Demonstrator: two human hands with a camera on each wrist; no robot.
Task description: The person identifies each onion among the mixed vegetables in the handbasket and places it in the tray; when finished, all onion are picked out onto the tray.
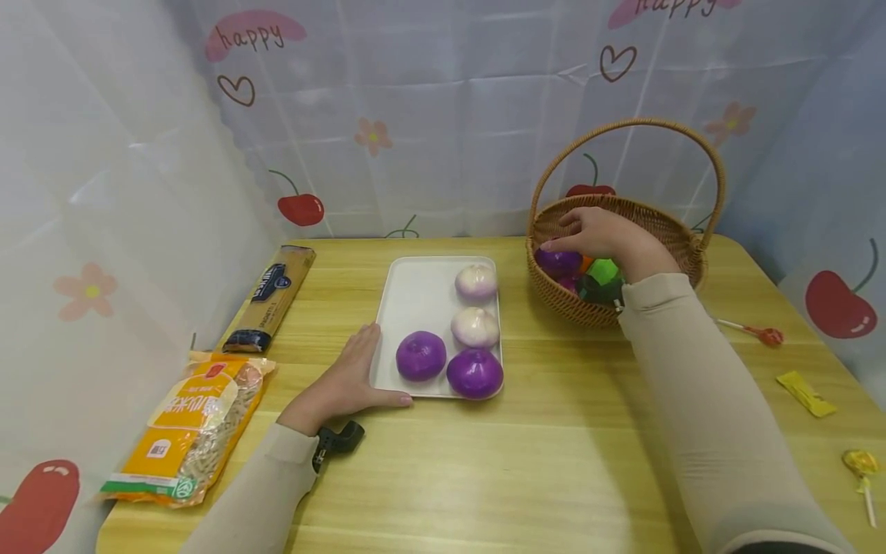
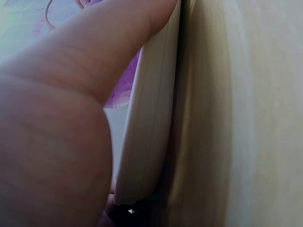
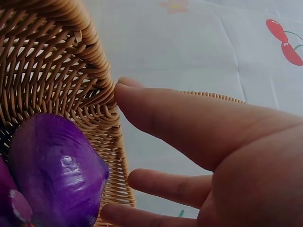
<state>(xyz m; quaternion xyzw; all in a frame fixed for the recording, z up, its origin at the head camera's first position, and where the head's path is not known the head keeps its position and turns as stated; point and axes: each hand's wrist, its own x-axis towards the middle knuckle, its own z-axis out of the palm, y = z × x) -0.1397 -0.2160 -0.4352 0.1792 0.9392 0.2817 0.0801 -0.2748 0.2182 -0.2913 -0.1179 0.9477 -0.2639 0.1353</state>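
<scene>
My left hand [image 1: 349,373] lies at the near left corner of a white tray [image 1: 415,288], fingers extended along its left side and thumb along the front edge. On the tray sit two shiny purple onions [image 1: 421,356] and two pale, purple-tinged bulbs [image 1: 475,328]. Over the wicker basket [image 1: 574,308] hovers my right hand [image 1: 602,235], its fingers spread and holding nothing. Inside the basket, a purple onion [image 3: 59,172] lies just beyond the fingertips in the right wrist view. Green and orange pieces [image 1: 604,271] lie beside it, partly hidden by the hand.
On the left are a spaghetti pack [image 1: 271,298] and an orange food bag [image 1: 190,431]. A red lollipop [image 1: 768,336], a yellow wrapped stick [image 1: 806,394] and a yellow lollipop [image 1: 861,463] lie along the right. The basket's tall handle [image 1: 644,123] arches above the right hand.
</scene>
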